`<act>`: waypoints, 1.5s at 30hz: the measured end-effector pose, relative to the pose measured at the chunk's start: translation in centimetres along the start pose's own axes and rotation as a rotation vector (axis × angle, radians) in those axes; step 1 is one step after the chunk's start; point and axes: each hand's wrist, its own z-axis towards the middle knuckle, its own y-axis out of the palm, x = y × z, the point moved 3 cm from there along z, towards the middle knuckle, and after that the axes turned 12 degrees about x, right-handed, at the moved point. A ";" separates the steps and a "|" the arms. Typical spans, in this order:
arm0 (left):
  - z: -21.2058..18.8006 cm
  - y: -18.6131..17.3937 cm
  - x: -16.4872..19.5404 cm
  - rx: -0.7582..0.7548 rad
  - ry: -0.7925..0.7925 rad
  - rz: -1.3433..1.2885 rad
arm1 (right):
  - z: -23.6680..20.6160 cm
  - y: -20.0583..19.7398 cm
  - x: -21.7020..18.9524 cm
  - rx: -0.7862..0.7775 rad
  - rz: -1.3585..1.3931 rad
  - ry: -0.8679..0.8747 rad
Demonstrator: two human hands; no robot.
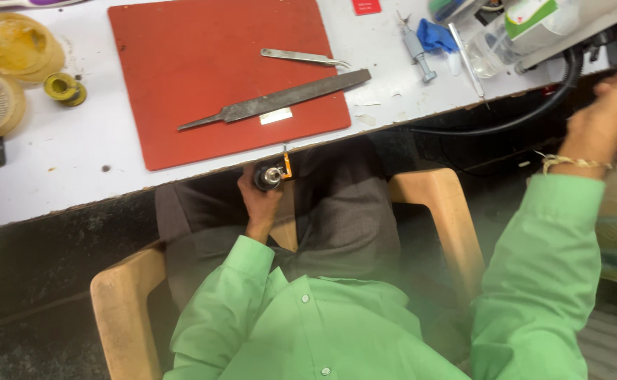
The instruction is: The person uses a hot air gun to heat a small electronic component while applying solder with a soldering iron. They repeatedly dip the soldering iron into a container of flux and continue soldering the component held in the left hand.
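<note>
My left hand (258, 200) is below the table's front edge, over my lap, gripping a small dark cylindrical tool (269, 176) with a shiny metal tip and an orange part beside it. My right hand (614, 112) is raised at the far right, blurred, reaching up toward a white machine (590, 32) with a black hose (533, 116); whether it touches or holds anything I cannot tell. On the white table (76, 162) lies a red mat (203, 49) bearing a long grey metal file (280, 100), metal tweezers (305, 58) and a small metal strip (275, 116).
Yellow round tins (13, 46) and a small solder spool (64, 88) sit at the table's left. A metal syringe-like tool (417, 49), blue cloth (436, 34) and a clear plastic bottle (495, 49) lie at the upper right. I sit on a tan plastic chair (122, 309).
</note>
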 end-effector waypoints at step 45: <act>-0.2 -0.5 -0.6 0.019 0.005 0.031 | 0.3 -2.5 3.1 -0.008 0.051 0.507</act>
